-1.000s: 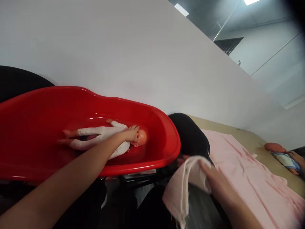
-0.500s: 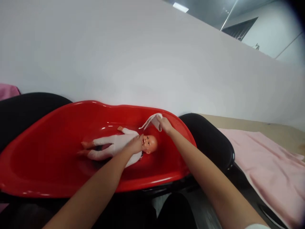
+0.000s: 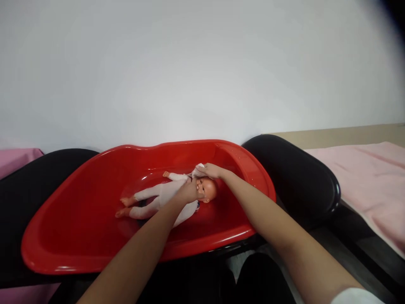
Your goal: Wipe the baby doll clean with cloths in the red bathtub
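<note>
A baby doll (image 3: pixel 152 192) in white clothing lies on its back in a red baby bathtub (image 3: pixel 72 219), head to the right and feet to the left. My left hand (image 3: pixel 189 191) rests over the doll's upper chest and chin. Its thumb is apart from the fingers, which are partly hidden. Beside the doll's face, my right hand (image 3: pixel 211 170) is closed on a small white cloth (image 3: pixel 198 170). The cloth is bunched close to the fingertips of my left hand.
Black rounded surfaces flank the tub, one at the right (image 3: pixel 291 181) and another at the left. Pink fabric (image 3: pixel 373 177) covers a surface farther right. A white wall (image 3: pixel 190 71) rises behind the tub.
My right hand has come down and left, bringing the raised cloth to the doll's face. My left hand has shifted slightly toward the chin. The camera view has levelled.
</note>
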Available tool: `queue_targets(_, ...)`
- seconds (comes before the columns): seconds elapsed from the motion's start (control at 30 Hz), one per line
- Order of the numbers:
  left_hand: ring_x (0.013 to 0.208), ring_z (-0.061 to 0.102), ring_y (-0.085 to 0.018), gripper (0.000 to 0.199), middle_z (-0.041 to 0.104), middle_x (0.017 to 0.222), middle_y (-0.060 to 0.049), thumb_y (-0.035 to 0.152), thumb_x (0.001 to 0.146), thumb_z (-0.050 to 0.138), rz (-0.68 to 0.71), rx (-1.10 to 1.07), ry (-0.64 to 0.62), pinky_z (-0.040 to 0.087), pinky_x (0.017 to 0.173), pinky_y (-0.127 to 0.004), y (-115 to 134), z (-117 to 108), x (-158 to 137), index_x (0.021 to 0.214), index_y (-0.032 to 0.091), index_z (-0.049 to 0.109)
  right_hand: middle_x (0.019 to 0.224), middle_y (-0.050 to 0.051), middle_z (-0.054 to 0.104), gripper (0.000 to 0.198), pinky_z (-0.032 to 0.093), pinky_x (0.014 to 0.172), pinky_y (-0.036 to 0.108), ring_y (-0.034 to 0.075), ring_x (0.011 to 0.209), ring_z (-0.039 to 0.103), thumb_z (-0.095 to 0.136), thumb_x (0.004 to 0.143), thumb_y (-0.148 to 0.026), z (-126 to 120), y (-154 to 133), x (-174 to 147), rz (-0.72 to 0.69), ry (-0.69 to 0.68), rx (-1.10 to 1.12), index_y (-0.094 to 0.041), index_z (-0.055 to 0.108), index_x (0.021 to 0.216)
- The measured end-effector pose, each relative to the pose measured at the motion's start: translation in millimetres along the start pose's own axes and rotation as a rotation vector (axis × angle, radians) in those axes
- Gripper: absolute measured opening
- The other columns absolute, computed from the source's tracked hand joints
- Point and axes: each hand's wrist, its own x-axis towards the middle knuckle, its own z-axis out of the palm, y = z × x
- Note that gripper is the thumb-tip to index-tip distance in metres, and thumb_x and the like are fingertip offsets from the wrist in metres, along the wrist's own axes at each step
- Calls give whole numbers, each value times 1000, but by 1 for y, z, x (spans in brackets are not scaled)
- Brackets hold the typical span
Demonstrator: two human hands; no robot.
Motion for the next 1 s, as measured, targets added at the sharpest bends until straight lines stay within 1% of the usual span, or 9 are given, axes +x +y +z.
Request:
queue_targets(0.1,115,55,-38,84,55,131,-20,54,63,74,14,34,-71,46,88,-41,-5,-4,6,131,18,41,74,8,65,77,41,63,27,14,62,50,29,84,-79,-5,0,-2,7,-66,-114,-11,66,75)
queue_targets(0.2,109,59,-35,81,59,128,-18,57,63,74,9,62,-103,47,85,-39,-8,-8,7,129,21,42,76,9,67,82,42,62,28,15,62,52,25,82,-83,-6,0,-6,8,-132,-148,-12,66,76)
queue_targets(0.33,116,57,-36,87,57,131,-17,62,64,70,25,48,-61,46,89,-39,-11,-8,3,134,19,40,106,12,71,83,47,84,31,23,91,63,26,82,-82,-1,-3,-7,-26,-253,-102,-15,72,99)
queue_targets(0.43,116,57,-35,92,59,129,-15,64,63,70,-1,-6,-76,46,91,-40,-13,-8,0,137,20,37,129,12,62,81,40,103,35,27,116,58,29,83,-80,6,-5,-5,-37,-317,-122,-17,68,116)
queue_targets(0.57,110,59,-35,89,62,124,-14,63,63,72,9,0,-51,46,89,-40,-14,-7,-2,134,20,40,133,18,59,82,42,103,39,29,115,59,22,89,-74,13,-3,0,27,-319,-172,-11,66,120)
queue_targets(0.7,108,59,-33,83,64,117,-9,60,63,73,51,32,-41,45,88,-39,-12,-9,-6,131,23,44,122,17,65,76,46,94,40,29,104,64,27,89,-73,13,5,1,185,-224,-156,-14,68,114)
queue_targets(0.8,104,61,-32,79,66,114,-7,61,61,73,55,31,-54,45,84,-36,-10,-12,-9,126,25,46,81,13,71,74,49,83,41,26,78,66,28,87,-75,5,10,-5,274,-184,-146,-17,73,98)
queue_targets(0.9,103,62,-31,71,68,112,-7,60,64,72,36,26,-53,45,84,-36,-7,-13,-11,122,27,48,49,7,58,77,46,84,39,22,61,59,31,83,-80,-9,8,-14,207,-210,-136,-17,72,70)
queue_targets(1.0,105,61,-33,69,67,113,-7,61,64,71,13,40,-42,44,87,-38,-6,-13,-10,120,26,49,50,6,60,82,46,85,35,19,61,57,29,81,-83,-19,2,-22,73,-202,-77,-15,74,73)
